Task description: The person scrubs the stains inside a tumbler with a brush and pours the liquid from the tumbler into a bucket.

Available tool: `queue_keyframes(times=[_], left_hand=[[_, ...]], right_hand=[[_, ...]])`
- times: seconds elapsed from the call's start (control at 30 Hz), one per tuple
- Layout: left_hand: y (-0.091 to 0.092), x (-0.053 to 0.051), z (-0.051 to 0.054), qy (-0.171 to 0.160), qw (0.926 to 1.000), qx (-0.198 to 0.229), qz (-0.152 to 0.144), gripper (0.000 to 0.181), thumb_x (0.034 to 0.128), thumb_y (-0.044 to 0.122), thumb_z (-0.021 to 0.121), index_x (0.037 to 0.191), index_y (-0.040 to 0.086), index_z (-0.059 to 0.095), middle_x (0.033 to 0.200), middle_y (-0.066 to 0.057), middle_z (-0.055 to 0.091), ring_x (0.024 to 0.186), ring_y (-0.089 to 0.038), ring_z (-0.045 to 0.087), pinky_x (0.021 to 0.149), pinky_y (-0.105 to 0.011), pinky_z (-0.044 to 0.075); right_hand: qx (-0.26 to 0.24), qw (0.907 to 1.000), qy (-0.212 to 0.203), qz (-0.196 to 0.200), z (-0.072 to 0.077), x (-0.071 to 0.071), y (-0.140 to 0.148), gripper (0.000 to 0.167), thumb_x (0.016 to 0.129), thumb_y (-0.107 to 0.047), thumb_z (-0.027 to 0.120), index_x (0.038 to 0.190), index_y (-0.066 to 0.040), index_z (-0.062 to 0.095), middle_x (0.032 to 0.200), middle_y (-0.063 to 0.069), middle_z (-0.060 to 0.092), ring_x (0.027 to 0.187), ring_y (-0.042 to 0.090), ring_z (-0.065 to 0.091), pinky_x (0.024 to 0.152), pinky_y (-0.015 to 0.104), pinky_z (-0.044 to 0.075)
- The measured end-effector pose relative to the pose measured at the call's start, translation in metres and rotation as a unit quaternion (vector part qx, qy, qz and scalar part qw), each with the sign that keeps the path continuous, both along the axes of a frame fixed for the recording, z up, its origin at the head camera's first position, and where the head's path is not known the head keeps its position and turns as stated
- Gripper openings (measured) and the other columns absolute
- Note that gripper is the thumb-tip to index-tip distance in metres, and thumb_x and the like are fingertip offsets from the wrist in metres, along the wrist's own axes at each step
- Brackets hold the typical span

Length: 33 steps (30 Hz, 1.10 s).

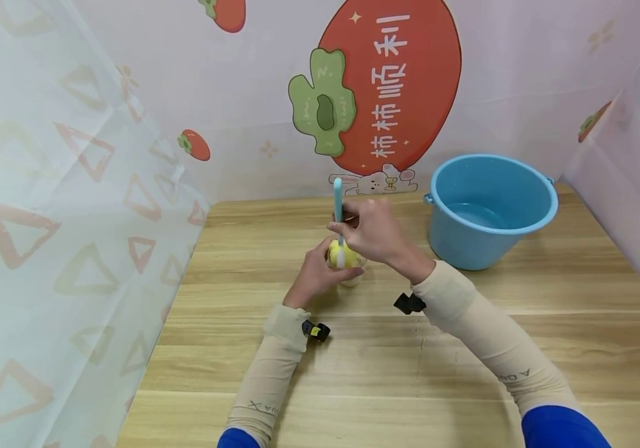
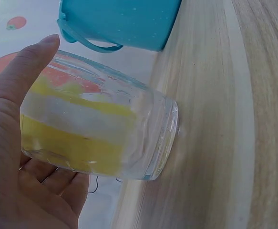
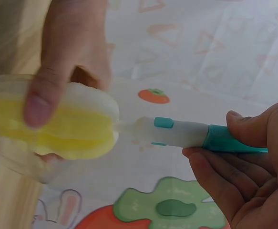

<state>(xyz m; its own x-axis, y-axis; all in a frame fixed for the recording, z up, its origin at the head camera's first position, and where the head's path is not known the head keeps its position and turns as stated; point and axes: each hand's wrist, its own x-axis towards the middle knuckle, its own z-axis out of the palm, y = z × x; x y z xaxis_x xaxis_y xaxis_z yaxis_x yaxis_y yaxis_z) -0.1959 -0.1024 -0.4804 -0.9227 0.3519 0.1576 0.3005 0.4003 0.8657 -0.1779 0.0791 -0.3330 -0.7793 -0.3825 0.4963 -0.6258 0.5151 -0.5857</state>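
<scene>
My left hand [image 1: 315, 274] grips a clear drinking glass [image 2: 160, 138] round its sides, thumb on one side and fingers on the other. Inside the glass sits the yellow-and-white sponge head [image 3: 77, 126] of a cup brush, partly out past the rim in the right wrist view. The brush's white and teal handle [image 3: 220, 138] rises from the sponge. My right hand [image 1: 373, 231] pinches that handle between thumb and fingers, above the glass. In the left wrist view the glass's base is close to the wooden table, but whether it touches cannot be told.
A light blue bucket [image 1: 457, 242] stands on the wooden table [image 1: 376, 386] to the right of my hands. Behind the table hangs a white printed sheet [image 1: 264, 106] with persimmon drawings. Small black wrist devices are on both sleeves. A few wet-looking marks show on the table.
</scene>
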Motion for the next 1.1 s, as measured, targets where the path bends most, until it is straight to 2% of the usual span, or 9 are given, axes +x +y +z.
queue_keyframes(times=[0.17, 0.27, 0.43, 0.53, 0.7, 0.83, 0.97, 1.1], left_hand=[[0.001, 0.000, 0.000, 0.003, 1.0000, 0.004, -0.001, 0.064, 0.0824, 0.051, 0.090, 0.134, 0.027, 0.059, 0.116, 0.005, 0.071, 0.107, -0.015, 0.067, 0.094, -0.040, 0.056], [0.002, 0.000, 0.000, 0.003, 1.0000, 0.004, 0.000, 0.064, 0.0820, 0.052, 0.089, 0.133, 0.028, 0.059, 0.117, 0.006, 0.071, 0.110, -0.015, 0.067, 0.100, -0.043, 0.054], [0.001, 0.000, -0.002, 0.003, 1.0000, 0.008, 0.003, 0.069, 0.0819, 0.054, 0.089, 0.138, 0.031, 0.058, 0.120, 0.007, 0.070, 0.109, -0.015, 0.067, 0.095, -0.042, 0.056], [0.001, 0.000, -0.003, 0.002, 1.0000, 0.008, 0.004, 0.070, 0.0817, 0.055, 0.089, 0.140, 0.031, 0.057, 0.120, 0.007, 0.070, 0.108, -0.015, 0.066, 0.094, -0.041, 0.056], [0.000, 0.001, -0.003, 0.002, 1.0000, 0.008, 0.004, 0.065, 0.0816, 0.054, 0.089, 0.133, 0.029, 0.058, 0.114, 0.006, 0.070, 0.107, -0.015, 0.066, 0.095, -0.042, 0.055], [0.000, 0.001, -0.002, 0.000, 1.0000, 0.008, 0.001, 0.066, 0.0824, 0.052, 0.089, 0.136, 0.030, 0.057, 0.113, 0.005, 0.069, 0.104, -0.016, 0.066, 0.093, -0.042, 0.055], [0.001, 0.001, 0.000, -0.009, 0.9999, 0.005, 0.005, 0.074, 0.0818, 0.054, 0.089, 0.144, 0.032, 0.055, 0.119, 0.005, 0.069, 0.105, -0.016, 0.066, 0.091, -0.041, 0.056], [0.002, 0.001, 0.000, -0.015, 0.9998, -0.002, 0.011, 0.081, 0.0813, 0.055, 0.089, 0.150, 0.032, 0.052, 0.124, 0.005, 0.069, 0.105, -0.017, 0.068, 0.088, -0.040, 0.058]], right_hand=[[-0.030, 0.9987, 0.040, -0.004, 0.013, 0.000, 0.005, 0.014, 0.091, -0.011, 0.084, 0.096, 0.001, 0.078, 0.088, 0.012, 0.081, 0.076, 0.023, 0.080, 0.070, 0.038, 0.065], [-0.026, 0.9991, 0.032, -0.009, 0.014, 0.001, 0.007, 0.014, 0.092, -0.012, 0.083, 0.099, 0.000, 0.078, 0.089, 0.011, 0.081, 0.077, 0.022, 0.080, 0.071, 0.038, 0.065], [0.001, 0.9999, 0.003, -0.010, 0.002, -0.002, 0.006, 0.012, 0.094, -0.013, 0.082, 0.097, -0.002, 0.078, 0.089, 0.009, 0.081, 0.078, 0.020, 0.080, 0.070, 0.035, 0.064], [0.000, 1.0000, 0.007, -0.005, -0.001, -0.004, 0.005, 0.012, 0.094, -0.012, 0.081, 0.096, -0.001, 0.078, 0.089, 0.011, 0.081, 0.078, 0.021, 0.080, 0.070, 0.036, 0.065], [-0.023, 0.9986, 0.047, -0.006, 0.012, -0.004, 0.009, 0.013, 0.092, -0.010, 0.082, 0.099, 0.001, 0.079, 0.089, 0.013, 0.081, 0.078, 0.024, 0.081, 0.071, 0.040, 0.065], [-0.015, 0.9981, 0.058, -0.018, 0.018, -0.001, 0.012, 0.015, 0.092, -0.013, 0.083, 0.100, -0.001, 0.079, 0.089, 0.011, 0.081, 0.079, 0.024, 0.081, 0.072, 0.041, 0.065], [0.018, 0.9988, 0.037, -0.025, 0.008, -0.003, 0.011, 0.015, 0.094, -0.016, 0.082, 0.096, -0.002, 0.077, 0.087, 0.011, 0.081, 0.078, 0.023, 0.080, 0.071, 0.039, 0.065], [0.030, 0.9994, 0.011, -0.014, -0.003, -0.007, 0.008, 0.016, 0.094, -0.015, 0.082, 0.092, -0.001, 0.075, 0.087, 0.012, 0.081, 0.078, 0.023, 0.080, 0.070, 0.038, 0.064]])
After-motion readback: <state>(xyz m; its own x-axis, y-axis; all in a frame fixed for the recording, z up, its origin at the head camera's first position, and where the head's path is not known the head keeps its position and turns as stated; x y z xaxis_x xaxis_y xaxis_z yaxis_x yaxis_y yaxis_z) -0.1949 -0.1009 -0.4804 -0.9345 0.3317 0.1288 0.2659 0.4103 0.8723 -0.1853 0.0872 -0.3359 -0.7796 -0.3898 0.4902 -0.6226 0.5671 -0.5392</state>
